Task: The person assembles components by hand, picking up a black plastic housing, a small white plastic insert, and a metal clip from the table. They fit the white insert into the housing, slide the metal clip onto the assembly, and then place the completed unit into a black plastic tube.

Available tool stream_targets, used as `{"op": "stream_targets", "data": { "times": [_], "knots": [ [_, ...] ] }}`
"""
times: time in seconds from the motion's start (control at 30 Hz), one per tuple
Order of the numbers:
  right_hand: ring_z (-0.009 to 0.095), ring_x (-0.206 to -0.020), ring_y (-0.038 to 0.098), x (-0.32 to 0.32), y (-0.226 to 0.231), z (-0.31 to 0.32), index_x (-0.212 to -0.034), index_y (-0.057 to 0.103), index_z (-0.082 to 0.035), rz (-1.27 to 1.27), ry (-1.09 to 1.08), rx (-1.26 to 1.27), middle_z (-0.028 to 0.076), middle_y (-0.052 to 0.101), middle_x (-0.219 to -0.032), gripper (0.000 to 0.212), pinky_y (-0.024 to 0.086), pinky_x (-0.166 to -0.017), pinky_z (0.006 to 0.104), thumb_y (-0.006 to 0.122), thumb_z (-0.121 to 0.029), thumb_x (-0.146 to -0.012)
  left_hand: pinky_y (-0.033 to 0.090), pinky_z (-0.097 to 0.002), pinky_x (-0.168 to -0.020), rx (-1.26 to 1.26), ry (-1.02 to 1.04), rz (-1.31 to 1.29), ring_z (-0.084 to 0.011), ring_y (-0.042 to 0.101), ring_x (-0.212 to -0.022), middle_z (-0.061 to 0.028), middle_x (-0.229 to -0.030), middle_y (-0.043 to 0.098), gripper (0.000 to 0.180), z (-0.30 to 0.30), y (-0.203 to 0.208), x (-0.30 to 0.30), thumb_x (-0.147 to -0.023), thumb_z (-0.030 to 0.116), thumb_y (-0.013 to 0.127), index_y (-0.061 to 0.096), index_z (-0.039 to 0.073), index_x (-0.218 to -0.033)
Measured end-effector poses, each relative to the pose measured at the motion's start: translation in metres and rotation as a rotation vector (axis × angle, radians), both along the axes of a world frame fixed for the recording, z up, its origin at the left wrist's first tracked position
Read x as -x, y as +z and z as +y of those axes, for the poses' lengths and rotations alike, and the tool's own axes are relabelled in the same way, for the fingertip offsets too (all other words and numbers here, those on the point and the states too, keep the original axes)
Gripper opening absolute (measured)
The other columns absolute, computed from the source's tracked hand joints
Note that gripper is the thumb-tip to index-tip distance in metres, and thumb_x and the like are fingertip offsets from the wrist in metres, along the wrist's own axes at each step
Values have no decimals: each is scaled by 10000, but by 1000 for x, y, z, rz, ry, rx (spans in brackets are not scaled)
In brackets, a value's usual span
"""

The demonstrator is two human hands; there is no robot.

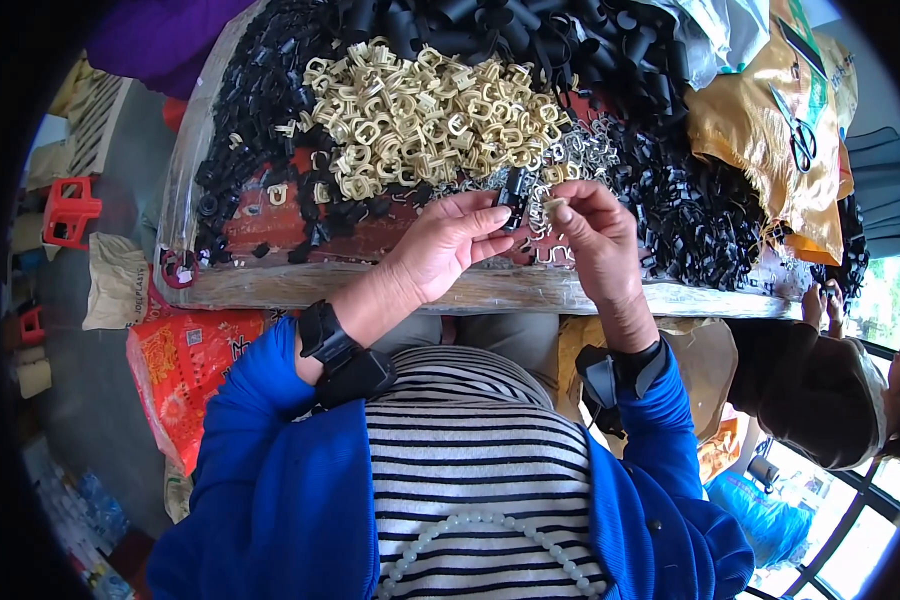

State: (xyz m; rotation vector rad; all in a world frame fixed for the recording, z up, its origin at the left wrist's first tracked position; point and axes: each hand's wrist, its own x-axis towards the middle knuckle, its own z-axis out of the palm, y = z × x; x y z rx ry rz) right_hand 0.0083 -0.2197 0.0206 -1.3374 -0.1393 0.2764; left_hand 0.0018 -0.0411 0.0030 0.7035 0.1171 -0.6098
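One red plastic stool (73,212) on the floor, far left. Red printed bag (200,375) below the near edge of the table (320,290). On top: small black parts (225,190), then a heap of cream plastic rings (430,115). Left hand (442,242) pinches a black plastic piece (515,188) over the table's near side. Silver metal clips (588,148) lie beyond. Right hand (606,236) just beside the left, apart from it, thumb and fingers closed on a small pale piece (553,205), perhaps a cream ring, mostly covered. Farther right, dark-handled scissors (802,145) on a tan sack (735,120); co-worker's hands (828,303) at the table's end.
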Motion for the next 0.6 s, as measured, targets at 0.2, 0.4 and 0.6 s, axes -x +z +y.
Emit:
{"op": "stream_targets", "data": {
  "times": [0.2, 0.4, 0.6],
  "knots": [
    [65, -643, 492, 5, 17, 9, -867, 531, 19, -147, 37, 38, 42, 529, -801, 116, 419, -565, 181, 541, -40, -767, 459, -242, -718, -30, -22, 34, -168, 568, -810, -65, -889, 571, 221, -1, 4, 3, -780, 99, 528, 519, 13, -983],
    [60, -627, 481, 3, 15, 10, -844, 538, 33, -385, 31, 264, 44, 520, -780, 99, 407, -547, 179, 543, -17, -759, 462, -231, -702, -12, -78, 34, -172, 575, -799, -69, -880, 570, 243, 1, 7, 5, -773, 139, 548, 520, 15, -979],
    [65, -596, 468, -5, 16, 4, -853, 539, 19, -447, 135, 402, 44, 509, -760, 139, 394, -511, 186, 580, -36, -731, 468, -214, -670, 14, -152, 45, -173, 576, -792, -66, -869, 570, 235, -1, 1, 3, -777, 149, 545, 524, 13, -968]
  ]
}}
